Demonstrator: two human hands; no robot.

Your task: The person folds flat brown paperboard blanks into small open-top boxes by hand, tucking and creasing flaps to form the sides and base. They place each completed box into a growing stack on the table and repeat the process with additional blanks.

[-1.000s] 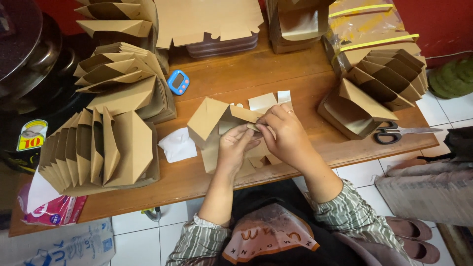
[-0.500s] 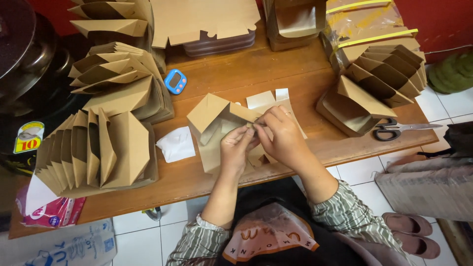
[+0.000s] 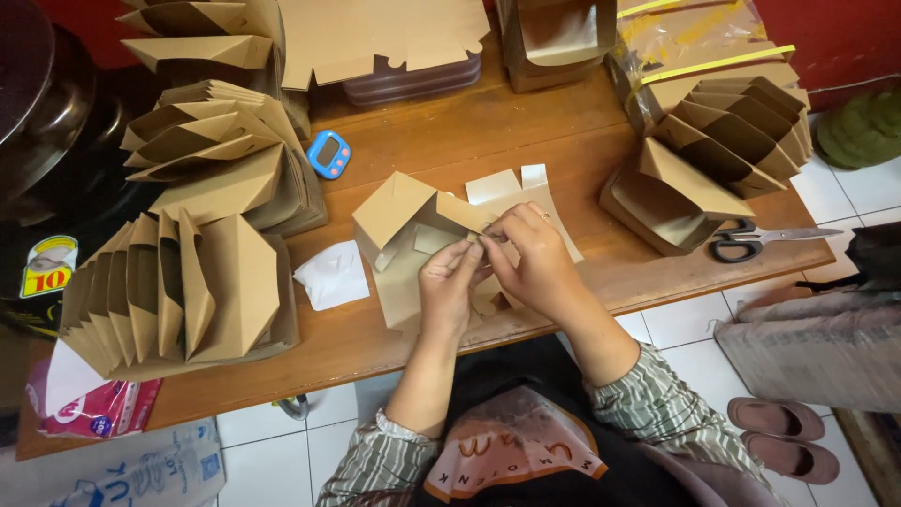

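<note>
A partly folded brown cardboard box (image 3: 402,225) lies on the wooden table (image 3: 526,122) in front of me. My left hand (image 3: 450,286) and my right hand (image 3: 527,258) meet over its right side, fingertips pinching a flap where two panels join. Both hands grip the cardboard. A flat brown sheet with white tabs (image 3: 511,188) lies under and behind my right hand.
Stacks of nested folded boxes stand at the left (image 3: 178,291), far left (image 3: 221,155) and right (image 3: 723,150). A blue timer (image 3: 328,153), a white paper scrap (image 3: 331,274) and scissors (image 3: 751,242) lie on the table. Slippers (image 3: 784,437) rest on the tiled floor.
The hands stay on the same flap with only slight finger shifts. The box has barely moved.
</note>
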